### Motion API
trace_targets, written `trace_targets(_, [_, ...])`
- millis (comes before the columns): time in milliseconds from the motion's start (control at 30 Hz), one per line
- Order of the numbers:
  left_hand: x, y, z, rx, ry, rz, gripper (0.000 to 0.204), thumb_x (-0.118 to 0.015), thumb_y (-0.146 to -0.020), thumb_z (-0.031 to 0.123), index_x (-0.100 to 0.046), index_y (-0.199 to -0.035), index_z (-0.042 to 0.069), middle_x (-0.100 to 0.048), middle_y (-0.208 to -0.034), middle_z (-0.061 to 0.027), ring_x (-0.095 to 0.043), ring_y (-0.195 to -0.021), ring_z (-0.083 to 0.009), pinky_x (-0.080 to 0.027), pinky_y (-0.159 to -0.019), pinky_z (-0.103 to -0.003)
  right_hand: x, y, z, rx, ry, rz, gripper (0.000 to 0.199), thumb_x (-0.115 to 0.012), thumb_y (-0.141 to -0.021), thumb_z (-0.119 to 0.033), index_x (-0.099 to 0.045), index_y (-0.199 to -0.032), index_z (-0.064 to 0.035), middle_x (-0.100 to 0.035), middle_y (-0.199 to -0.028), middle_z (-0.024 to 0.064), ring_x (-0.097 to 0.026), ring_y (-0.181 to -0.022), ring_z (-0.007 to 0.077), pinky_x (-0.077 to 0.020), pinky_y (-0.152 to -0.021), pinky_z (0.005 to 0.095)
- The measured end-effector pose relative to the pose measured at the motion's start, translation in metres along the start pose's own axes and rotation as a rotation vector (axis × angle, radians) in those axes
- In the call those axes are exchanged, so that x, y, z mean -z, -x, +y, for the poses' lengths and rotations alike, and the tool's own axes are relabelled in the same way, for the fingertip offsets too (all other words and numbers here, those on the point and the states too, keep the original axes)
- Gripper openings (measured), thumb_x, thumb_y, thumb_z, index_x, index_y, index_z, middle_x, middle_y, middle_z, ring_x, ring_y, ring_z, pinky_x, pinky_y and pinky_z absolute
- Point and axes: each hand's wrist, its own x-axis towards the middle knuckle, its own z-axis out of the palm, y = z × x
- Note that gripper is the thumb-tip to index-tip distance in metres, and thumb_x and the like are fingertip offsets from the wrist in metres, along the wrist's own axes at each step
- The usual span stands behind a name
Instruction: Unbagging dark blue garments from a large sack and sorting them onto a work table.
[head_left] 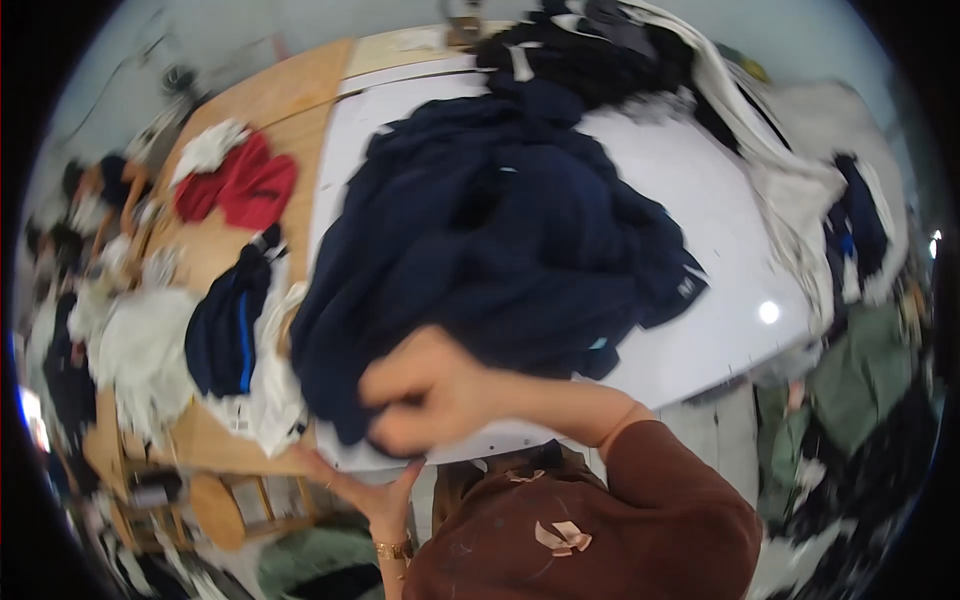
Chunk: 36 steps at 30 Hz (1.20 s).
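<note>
A large dark navy garment (500,230) lies bunched across the white table top (700,210). My right hand (420,400), coming in from the lower right on a brown sleeve, is shut on the garment's near edge at the front of the table. Just below it, my left hand (372,492) has its fingers spread against the table's front rim, under the hanging edge of the garment. It holds nothing that I can make out, and a gold bracelet (393,549) sits on that wrist. The picture is blurred by motion.
To the left, a wooden table (270,100) carries a red garment (240,185), a white cloth (205,150), a navy piece with a blue stripe (225,330) and white clothes (140,350). Dark clothes (590,50) are heaped at the back, pale ones (800,200) at the right, green fabric (860,380) lower right.
</note>
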Motion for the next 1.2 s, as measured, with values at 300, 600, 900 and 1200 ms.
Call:
trace_targets(300, [-0.069,-0.074,0.028,-0.229,0.155,-0.101,0.08,-0.071,-0.07,0.024,-0.026,-0.129,-0.005,-0.035,-0.13,-0.0205,-0.034,-0.12,-0.033,-0.03,-0.099,-0.041,0.017,0.025,-0.019,-0.368,0.337,0.049,0.088,-0.074,-0.064,-0.031,-0.026,-0.134,-0.0062,-0.046,-0.121,0.0174,-0.051,-0.104,0.0327,-0.0408,-0.084,0.0362])
trace_targets(600, [-0.082,-0.134,-0.05,-0.34,0.238,-0.185,0.072,-0.069,-0.071,0.02,-0.031,-0.126,-0.004,-0.042,-0.123,-0.0208,-0.041,-0.114,-0.0327,-0.033,-0.095,-0.04,-0.014,0.124,0.06,-0.655,0.939,0.396,0.098,-0.073,-0.067,-0.031,-0.009,-0.14,-0.0122,-0.044,-0.12,0.0241,-0.046,-0.108,0.0371,-0.0385,-0.088,0.0392])
trace_targets(900, [-0.152,-0.221,-0.036,-0.336,0.167,-0.236,0.064,-0.067,-0.071,0.017,-0.036,-0.124,-0.004,-0.049,-0.116,-0.0212,-0.048,-0.107,-0.0325,-0.037,-0.092,-0.039,0.038,0.204,0.024,-1.096,0.988,0.373,0.076,-0.068,-0.061,-0.053,-0.044,-0.122,-0.0132,-0.056,-0.101,0.0162,-0.055,-0.094,0.0303,-0.0471,-0.07,0.0371])
trace_targets(1200, [-0.196,-0.203,0.034,-0.18,-0.392,-0.165,0.067,-0.071,-0.063,0.016,-0.04,-0.119,0.0,-0.044,-0.118,-0.0209,-0.038,-0.114,-0.0367,-0.033,-0.092,-0.047,0.07,0.279,-0.004,-0.901,0.812,0.822,0.027,-0.065,-0.066,-0.017,-0.056,-0.086,-0.0002,-0.057,-0.079,0.0141,-0.057,-0.074,0.0306,-0.0458,-0.067,0.0372])
